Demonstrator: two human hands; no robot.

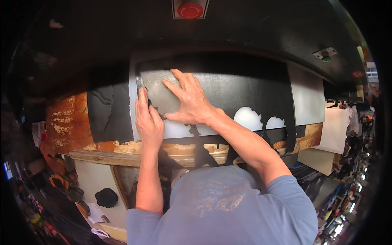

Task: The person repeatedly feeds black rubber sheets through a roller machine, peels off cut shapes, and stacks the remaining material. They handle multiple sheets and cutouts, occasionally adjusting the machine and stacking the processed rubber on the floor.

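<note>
A flat grey plate with a dark rim, possibly a cutting die, lies on the left part of a wide black sheet. Along the plate's left edge my left hand rests upright, its fingers stretched out. My right hand spreads over the right side of the plate, with fingertips on its top and the thumb near its lower edge. Rounded pieces are cut out of the sheet's near edge, so the white board beneath shows through.
Above hangs a dark machine body with a red button and a green button. Another black piece lies left on the worn brown bench. A wooden strip edges the near side. A black round object sits lower left.
</note>
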